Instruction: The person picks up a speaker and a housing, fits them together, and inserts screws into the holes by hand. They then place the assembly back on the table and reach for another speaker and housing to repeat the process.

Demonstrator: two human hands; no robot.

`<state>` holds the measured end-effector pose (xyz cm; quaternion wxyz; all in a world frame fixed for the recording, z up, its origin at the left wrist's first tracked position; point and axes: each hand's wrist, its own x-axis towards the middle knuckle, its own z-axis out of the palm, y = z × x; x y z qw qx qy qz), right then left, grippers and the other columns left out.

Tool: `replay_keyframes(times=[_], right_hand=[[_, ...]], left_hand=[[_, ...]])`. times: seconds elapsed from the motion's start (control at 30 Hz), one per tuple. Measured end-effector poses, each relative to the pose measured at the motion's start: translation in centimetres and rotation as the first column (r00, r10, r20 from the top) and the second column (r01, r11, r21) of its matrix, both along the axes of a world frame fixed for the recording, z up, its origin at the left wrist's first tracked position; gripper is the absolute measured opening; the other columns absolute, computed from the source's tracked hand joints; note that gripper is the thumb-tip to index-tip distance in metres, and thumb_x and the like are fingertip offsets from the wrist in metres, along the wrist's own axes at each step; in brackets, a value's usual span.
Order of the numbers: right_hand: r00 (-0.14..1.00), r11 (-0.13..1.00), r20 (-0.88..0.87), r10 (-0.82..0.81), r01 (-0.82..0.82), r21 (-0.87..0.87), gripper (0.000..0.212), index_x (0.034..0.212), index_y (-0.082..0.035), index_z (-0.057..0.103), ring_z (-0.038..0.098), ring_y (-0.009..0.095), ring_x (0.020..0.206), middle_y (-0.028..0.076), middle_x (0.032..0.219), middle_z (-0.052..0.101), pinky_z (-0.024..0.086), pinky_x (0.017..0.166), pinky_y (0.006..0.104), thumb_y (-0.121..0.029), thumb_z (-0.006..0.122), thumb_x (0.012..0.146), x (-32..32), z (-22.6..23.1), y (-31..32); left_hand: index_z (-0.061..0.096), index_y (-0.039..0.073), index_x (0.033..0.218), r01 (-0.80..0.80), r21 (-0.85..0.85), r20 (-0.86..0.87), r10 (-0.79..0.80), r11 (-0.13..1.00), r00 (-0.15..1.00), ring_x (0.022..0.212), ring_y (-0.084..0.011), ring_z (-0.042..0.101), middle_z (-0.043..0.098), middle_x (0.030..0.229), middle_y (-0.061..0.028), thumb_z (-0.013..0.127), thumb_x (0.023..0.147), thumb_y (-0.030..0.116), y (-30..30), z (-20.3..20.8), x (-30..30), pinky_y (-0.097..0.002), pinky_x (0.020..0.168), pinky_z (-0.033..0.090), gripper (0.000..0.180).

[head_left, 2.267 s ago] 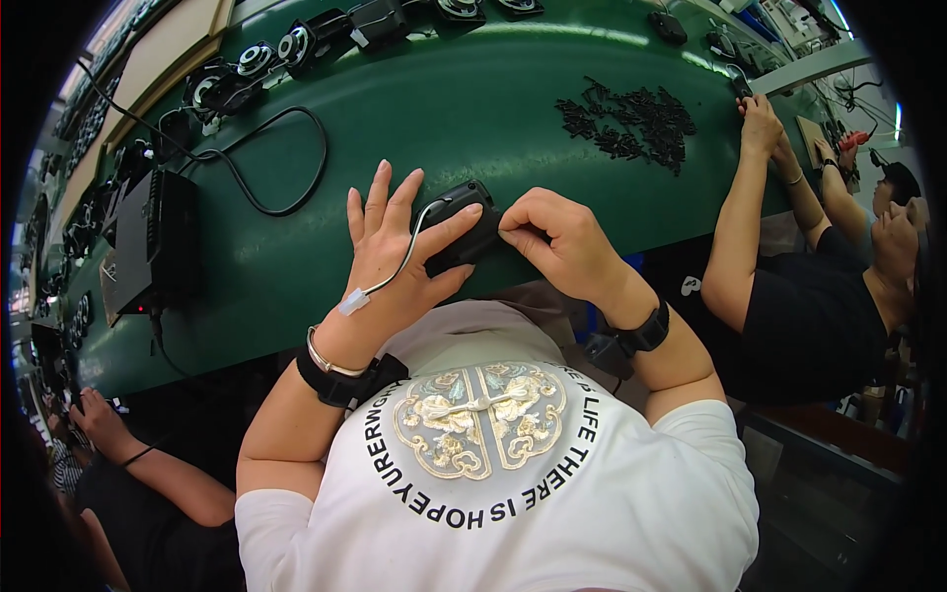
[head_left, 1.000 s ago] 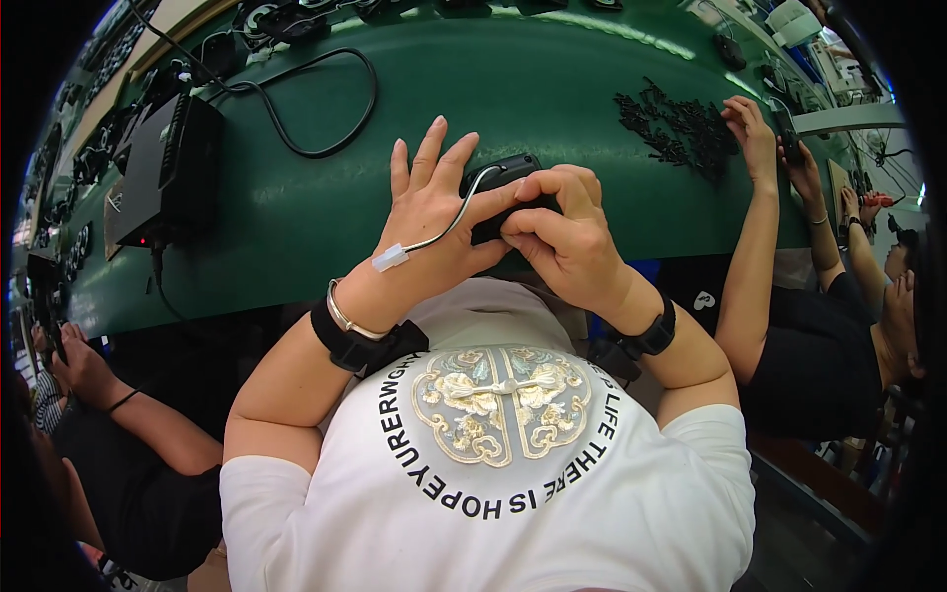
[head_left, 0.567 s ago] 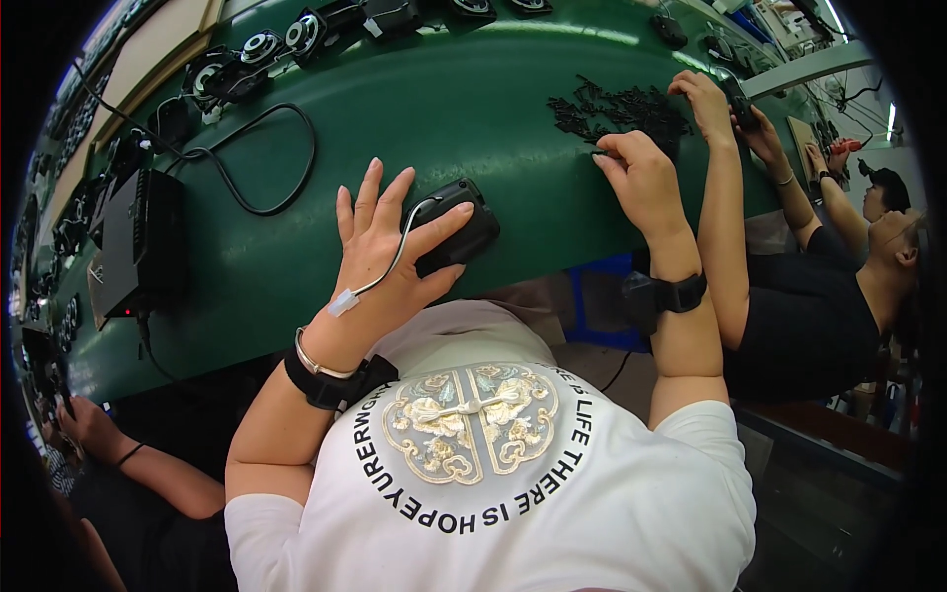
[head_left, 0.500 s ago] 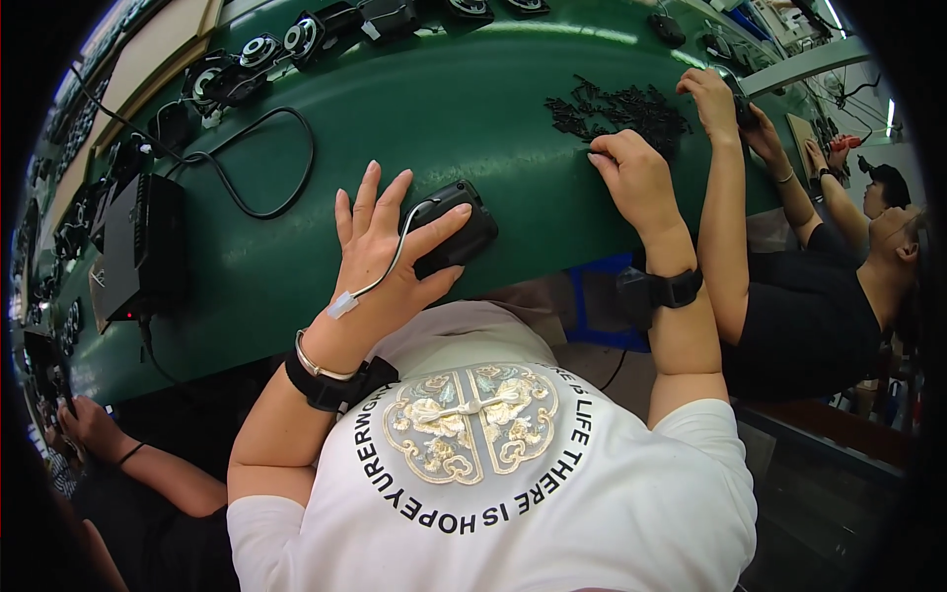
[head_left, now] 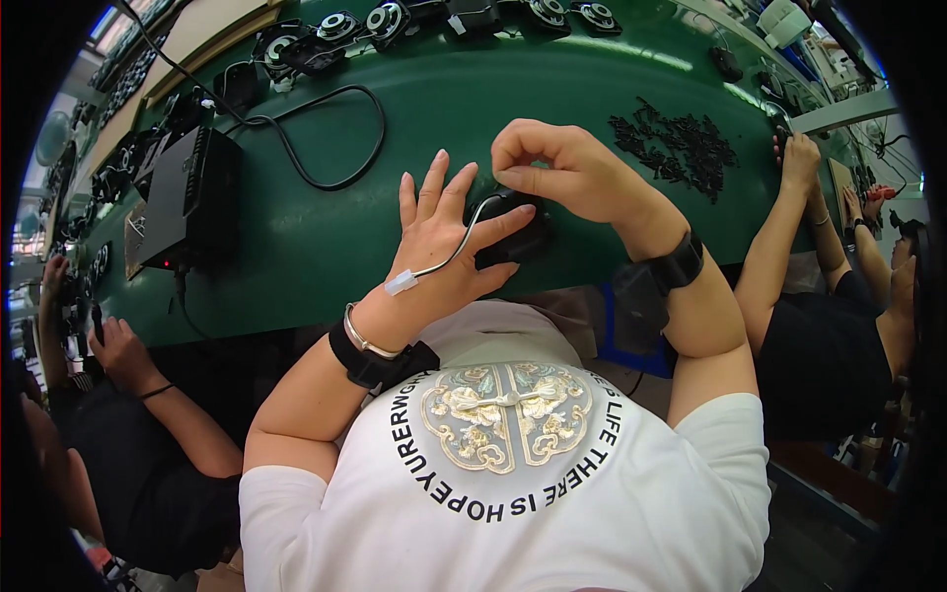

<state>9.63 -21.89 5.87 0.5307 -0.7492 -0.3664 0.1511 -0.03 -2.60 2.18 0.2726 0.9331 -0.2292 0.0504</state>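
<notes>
A black plastic housing with rounded corners lies on the green bench in front of me. My left hand rests against its left side with fingers spread. Its index finger and thumb touch the housing. From the housing a thin cable runs over the back of this hand, ending in a white connector near the wrist. Over the far end of the housing, my right hand pinches thumb and forefinger together. Whatever sits in that pinch is too small or hidden to make out. A pile of small black strip-like pieces lies to the right.
On the left stands a black box with a red light and cord. A black cable loops beyond it. Several speakers line the far edge. Co-workers sit on both sides, one hand at left, another at right.
My right hand has moved left from the pile of small black pieces to the far end of the housing. My left hand keeps its place on the housing. The whole view has shifted.
</notes>
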Motion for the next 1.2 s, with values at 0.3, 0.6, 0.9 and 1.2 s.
replay_keyframes(times=[0.3,0.6,0.9,1.2], right_hand=[[0.983,0.966,-0.086,0.165,-0.179,-0.188,0.005,0.089,-0.002,0.061,0.051,0.015,0.076,0.004,0.088,0.055,0.044,0.069,0.0272,-0.005,0.064,0.087,0.5,-0.9,1.8],[0.986,0.948,0.047,0.158,-0.138,-0.285,0.013,0.096,-0.001,0.064,0.058,0.021,0.085,0.008,0.096,0.058,0.048,0.075,0.0305,-0.006,0.067,0.084,0.1,-0.4,1.4],[0.861,0.871,0.378,0.341,-0.138,-0.472,0.068,0.127,-0.001,0.055,0.055,0.031,0.115,0.015,0.12,0.058,0.046,0.095,0.0367,-0.015,0.082,0.066,-0.5,0.5,-2.8],[0.805,0.893,0.509,0.304,-0.054,-0.448,0.066,0.113,0.002,0.058,0.058,0.032,0.1,0.015,0.108,0.061,0.049,0.088,0.0383,-0.021,0.082,0.056,-1.7,-1.5,-1.1]], left_hand=[[0.068,0.035,0.119,0.0,-0.01,-0.01,0.0,1.0,1.0,0.141,-0.0475,0.022,0.038,0.145,-0.0222,0.081,0.068,0.031,0.1,-0.6,0.0,-0.0659,0.112,0.013,0.053],[0.067,0.036,0.12,0.03,0.012,-0.007,-0.03,0.999,1.0,0.14,-0.0484,0.024,0.039,0.144,-0.0227,0.082,0.067,0.032,0.0,-0.5,0.3,-0.067,0.111,0.013,0.055],[0.064,0.036,0.124,0.018,-0.014,0.001,-0.018,1.0,1.0,0.14,-0.0497,0.021,0.038,0.144,-0.0252,0.082,0.066,0.031,-0.2,-0.1,0.3,-0.067,0.111,0.011,0.061],[0.067,0.029,0.122,0.047,0.056,-0.029,-0.045,0.997,0.999,0.142,-0.048,0.018,0.033,0.149,-0.0243,0.079,0.064,0.029,-0.2,1.0,0.2,-0.0654,0.112,0.008,0.059]])
